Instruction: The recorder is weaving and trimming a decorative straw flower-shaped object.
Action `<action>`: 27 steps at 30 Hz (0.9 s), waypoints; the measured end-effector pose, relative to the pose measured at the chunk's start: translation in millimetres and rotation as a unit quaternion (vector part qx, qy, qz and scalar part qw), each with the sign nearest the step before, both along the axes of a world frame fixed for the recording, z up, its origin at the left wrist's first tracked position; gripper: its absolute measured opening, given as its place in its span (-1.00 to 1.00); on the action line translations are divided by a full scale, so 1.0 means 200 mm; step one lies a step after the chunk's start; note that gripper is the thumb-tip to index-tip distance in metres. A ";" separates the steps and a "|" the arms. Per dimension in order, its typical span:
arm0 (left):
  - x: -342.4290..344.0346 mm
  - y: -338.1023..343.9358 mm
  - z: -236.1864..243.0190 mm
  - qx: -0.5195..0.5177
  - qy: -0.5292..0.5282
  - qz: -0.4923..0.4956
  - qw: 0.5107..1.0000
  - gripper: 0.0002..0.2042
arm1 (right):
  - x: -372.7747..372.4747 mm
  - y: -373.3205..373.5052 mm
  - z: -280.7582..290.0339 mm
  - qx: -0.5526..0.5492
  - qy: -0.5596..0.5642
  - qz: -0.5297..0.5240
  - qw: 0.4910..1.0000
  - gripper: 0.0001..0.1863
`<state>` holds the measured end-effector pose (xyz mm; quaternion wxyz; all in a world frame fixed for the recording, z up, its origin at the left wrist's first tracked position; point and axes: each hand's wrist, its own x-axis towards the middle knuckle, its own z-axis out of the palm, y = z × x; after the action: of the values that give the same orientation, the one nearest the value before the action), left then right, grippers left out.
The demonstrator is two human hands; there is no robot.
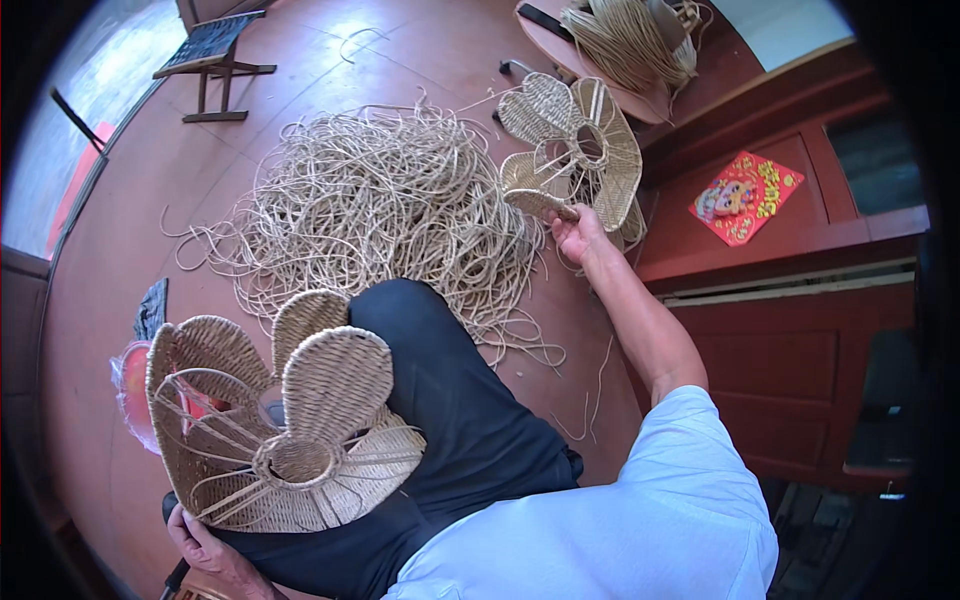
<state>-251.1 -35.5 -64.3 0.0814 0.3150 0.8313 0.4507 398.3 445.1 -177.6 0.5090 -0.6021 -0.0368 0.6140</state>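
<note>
A flower-shaped woven rope piece (337,380) with rounded petals, a ring and some bare frame spokes lies on my dark-trousered lap at lower left. My left hand (195,545) grips its lower-left edge. My right hand (578,235), arm stretched out to the upper right, holds a second, similar woven piece (618,170) by the edge of its lowest petal. Between and beyond the two pieces spreads a big loose tangle of pale rope (370,200) on the floor.
A folding stool (215,70) stands at back left. A round surface (555,50) at back right bears rope coils (625,40). Red wooden doors (760,360) with a red diamond decoration (745,198) line the right. A pink plastic-wrapped object (134,395) sits on the red floor (120,270).
</note>
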 end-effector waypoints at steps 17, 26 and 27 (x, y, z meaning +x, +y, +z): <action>-0.02 0.00 0.00 -0.042 0.027 0.014 0.999 -0.70 | 0.51 -0.06 0.01 -0.023 0.033 -0.094 0.995 -0.53; 0.07 0.06 0.07 -0.037 0.023 0.025 0.999 -0.72 | 0.40 -0.05 -0.22 -0.034 0.011 -0.181 0.983 -0.29; 0.08 0.06 0.07 -0.040 0.023 0.027 0.999 -0.72 | 0.34 -0.08 -0.23 -0.041 -0.022 -0.221 0.974 -0.19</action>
<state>-235.9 -22.8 -50.1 0.0622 0.2989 0.8588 0.4115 466.2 429.7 -224.6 0.6058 -0.6293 0.1112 0.4739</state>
